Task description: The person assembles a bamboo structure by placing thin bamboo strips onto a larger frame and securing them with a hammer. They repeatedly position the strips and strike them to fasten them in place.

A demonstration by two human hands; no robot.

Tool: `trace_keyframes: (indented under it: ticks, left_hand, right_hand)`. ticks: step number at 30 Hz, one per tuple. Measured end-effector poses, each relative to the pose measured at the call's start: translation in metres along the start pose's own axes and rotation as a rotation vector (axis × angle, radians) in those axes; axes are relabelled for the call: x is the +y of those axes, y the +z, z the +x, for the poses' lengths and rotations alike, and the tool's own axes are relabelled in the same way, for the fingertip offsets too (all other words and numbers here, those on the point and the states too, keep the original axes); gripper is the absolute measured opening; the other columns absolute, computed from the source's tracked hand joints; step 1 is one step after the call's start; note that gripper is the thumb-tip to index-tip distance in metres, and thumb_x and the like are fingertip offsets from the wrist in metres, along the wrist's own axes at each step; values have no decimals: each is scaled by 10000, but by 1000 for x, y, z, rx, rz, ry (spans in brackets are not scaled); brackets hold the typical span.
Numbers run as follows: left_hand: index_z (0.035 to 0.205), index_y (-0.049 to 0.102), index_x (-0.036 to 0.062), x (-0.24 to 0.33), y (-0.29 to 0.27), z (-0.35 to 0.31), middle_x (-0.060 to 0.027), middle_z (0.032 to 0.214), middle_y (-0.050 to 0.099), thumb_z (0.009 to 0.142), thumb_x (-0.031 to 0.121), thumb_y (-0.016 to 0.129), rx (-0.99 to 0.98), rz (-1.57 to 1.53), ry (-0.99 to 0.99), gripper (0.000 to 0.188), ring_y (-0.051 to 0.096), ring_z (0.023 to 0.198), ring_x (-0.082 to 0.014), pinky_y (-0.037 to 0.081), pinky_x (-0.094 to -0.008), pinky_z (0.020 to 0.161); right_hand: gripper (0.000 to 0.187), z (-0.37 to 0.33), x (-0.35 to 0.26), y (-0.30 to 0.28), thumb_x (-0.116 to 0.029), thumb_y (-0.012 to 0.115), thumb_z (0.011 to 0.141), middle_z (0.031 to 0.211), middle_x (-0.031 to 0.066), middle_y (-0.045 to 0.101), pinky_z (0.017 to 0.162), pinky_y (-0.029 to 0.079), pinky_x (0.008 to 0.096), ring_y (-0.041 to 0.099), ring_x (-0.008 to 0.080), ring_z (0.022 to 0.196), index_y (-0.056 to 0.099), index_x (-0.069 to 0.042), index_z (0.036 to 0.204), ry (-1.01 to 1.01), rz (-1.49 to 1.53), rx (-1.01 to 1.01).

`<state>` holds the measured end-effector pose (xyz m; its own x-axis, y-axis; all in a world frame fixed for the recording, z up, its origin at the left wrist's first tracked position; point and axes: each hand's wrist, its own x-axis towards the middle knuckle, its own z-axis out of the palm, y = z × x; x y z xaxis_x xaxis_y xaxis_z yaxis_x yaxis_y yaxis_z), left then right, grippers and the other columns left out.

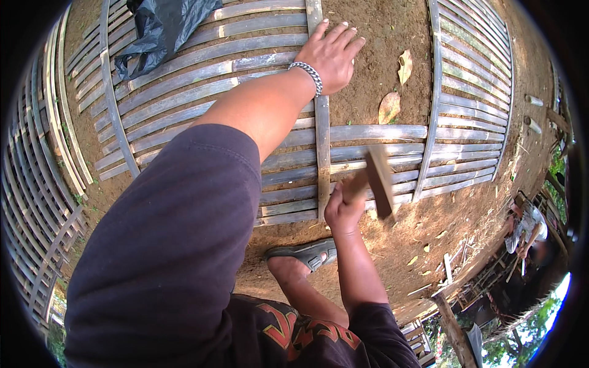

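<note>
My left hand, with a chain bracelet at the wrist, lies flat with its fingers stretched out over an upright bamboo strip of a slatted bamboo panel. Nothing shows in its grasp. My right hand is closed round the handle of a hammer, raised above the panel's near right part. Motion smears the brown hammer head, so its material is hard to tell. Horizontal bamboo slats run across the panel under both hands; the middle strip crosses them.
A black plastic bag lies on the panel's far left. Dry leaves rest on the bare soil in the gap. Another slatted panel stands at the left edge. My sandalled foot is near the panel. Another person sits at far right.
</note>
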<state>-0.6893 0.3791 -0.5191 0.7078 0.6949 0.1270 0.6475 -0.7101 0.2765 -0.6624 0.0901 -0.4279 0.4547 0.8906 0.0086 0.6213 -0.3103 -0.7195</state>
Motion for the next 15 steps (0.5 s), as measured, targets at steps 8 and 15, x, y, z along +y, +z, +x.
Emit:
trace_keyframes:
  ticks: [8, 15]
  left_hand:
    - [1555, 425, 138, 2, -3, 1, -107, 1618, 415, 1016, 284, 465, -14, -6, -5, 559, 327, 1531, -258, 166, -517, 1281]
    - [1557, 422, 136, -2, -4, 0, -100, 1619, 415, 1017, 279, 459, -25, -19, -9, 559, 329, 1530, -257, 163, -513, 1282]
  right_hand:
    - [186, -17, 30, -10, -91, 616, 1013, 802, 99, 645, 684, 521, 382, 628, 211, 740, 534, 37, 1120, -19, -2, -41]
    - [236, -3, 9, -15, -83, 617, 994, 948, 255, 693, 725, 554, 487, 709, 423, 837, 526, 11, 1191, 320, -28, -92]
